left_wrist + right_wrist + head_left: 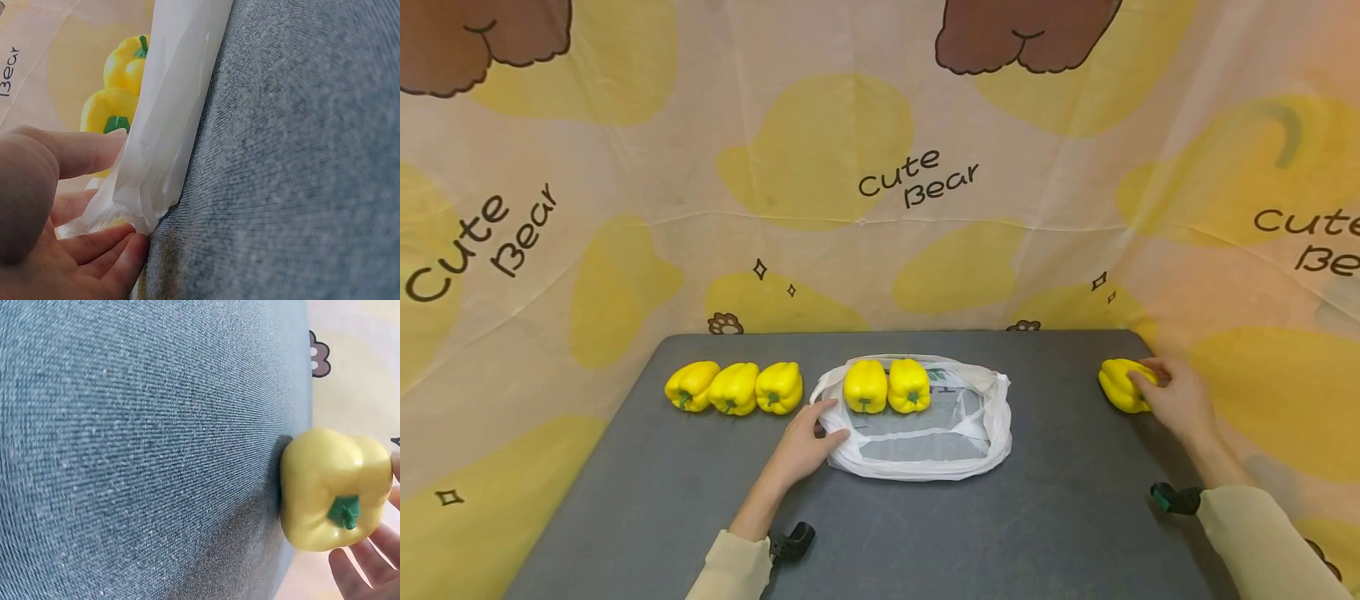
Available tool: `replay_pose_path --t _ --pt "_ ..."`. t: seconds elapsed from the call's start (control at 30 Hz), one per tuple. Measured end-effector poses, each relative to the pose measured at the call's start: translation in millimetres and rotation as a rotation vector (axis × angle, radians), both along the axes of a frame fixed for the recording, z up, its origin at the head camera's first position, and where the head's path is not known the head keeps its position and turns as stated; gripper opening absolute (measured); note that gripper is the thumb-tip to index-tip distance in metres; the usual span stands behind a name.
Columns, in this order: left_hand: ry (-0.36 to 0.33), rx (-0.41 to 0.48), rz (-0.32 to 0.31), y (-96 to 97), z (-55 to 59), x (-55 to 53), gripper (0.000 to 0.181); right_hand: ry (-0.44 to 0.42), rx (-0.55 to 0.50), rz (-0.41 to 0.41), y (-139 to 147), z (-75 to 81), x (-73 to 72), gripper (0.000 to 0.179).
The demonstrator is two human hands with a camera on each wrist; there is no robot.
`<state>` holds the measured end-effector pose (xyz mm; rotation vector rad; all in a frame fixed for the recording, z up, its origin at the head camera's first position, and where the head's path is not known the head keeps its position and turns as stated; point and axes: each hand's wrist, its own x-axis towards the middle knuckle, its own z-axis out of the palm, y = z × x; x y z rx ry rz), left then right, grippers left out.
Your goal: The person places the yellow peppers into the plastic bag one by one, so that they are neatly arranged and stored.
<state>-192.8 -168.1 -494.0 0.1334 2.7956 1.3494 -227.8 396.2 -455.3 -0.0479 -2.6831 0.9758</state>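
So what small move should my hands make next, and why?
Probably lift the far-right pepper leftward toward the open bag: your right hand grips it, your left hand is at the bag's left edge, and there seems to be room beside the two peppers inside.

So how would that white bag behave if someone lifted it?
The white bag would probably flop, since its thin, translucent plastic lies crumpled. With two yellow peppers inside, it might sag and let them roll together.

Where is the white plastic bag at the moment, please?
In the head view, the white plastic bag lies on the grey table, just right of a row of three yellow peppers, with the left hand gripping its left edge.
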Motion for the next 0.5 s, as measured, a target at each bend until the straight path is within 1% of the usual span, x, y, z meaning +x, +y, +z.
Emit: replay_pose_path --t 0.13,0.2,0.5 --pt "-0.002 -0.003 0.0 -0.3 -0.9 -0.6 0.058 -0.038 -0.006 0.019 0.0 -1.9 -1.8 0.056" --pt "-0.002 -0.005 0.0 -0.4 -1.0 -0.7 0.057 -0.04 -0.01 0.037 -0.6 -2.8 -2.9 0.056" --pt "0.002 -0.005 0.002 -1.3 -1.1 -0.8 0.057 0.015 0.022 0.083 -6.3 -5.8 -5.9 0.055"
